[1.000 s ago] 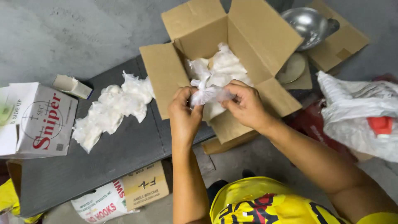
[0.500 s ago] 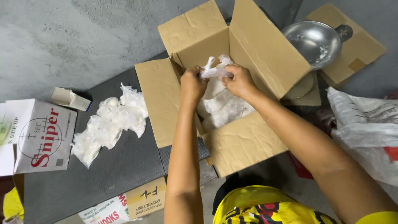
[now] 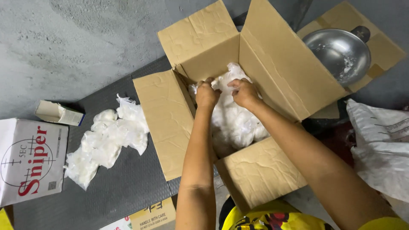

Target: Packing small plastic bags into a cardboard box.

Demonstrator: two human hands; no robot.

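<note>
An open brown cardboard box point(image 3: 166, 123) with its flaps spread stands in front of me, filled with several small clear plastic bags of white stuff point(image 3: 238, 123). Both my hands are inside the box near its far wall. My left hand point(image 3: 207, 94) and my right hand point(image 3: 244, 92) are closed side by side on one small white bag point(image 3: 226, 79) at the top of the pile. My forearms reach in from below over the box's near flap.
A heap of the same white bags point(image 3: 106, 138) lies on the dark mat point(image 3: 128, 187) left of the box. Further left sit a white carton point(image 3: 30, 159) and a small box point(image 3: 57, 113). A metal bowl point(image 3: 338, 53) rests on cardboard at upper right; a white sack point(image 3: 379, 145) lies right.
My hands carried the small bag from above the box's front down and deeper into the box, toward its far wall. The view has shifted, and the box looks larger.
</note>
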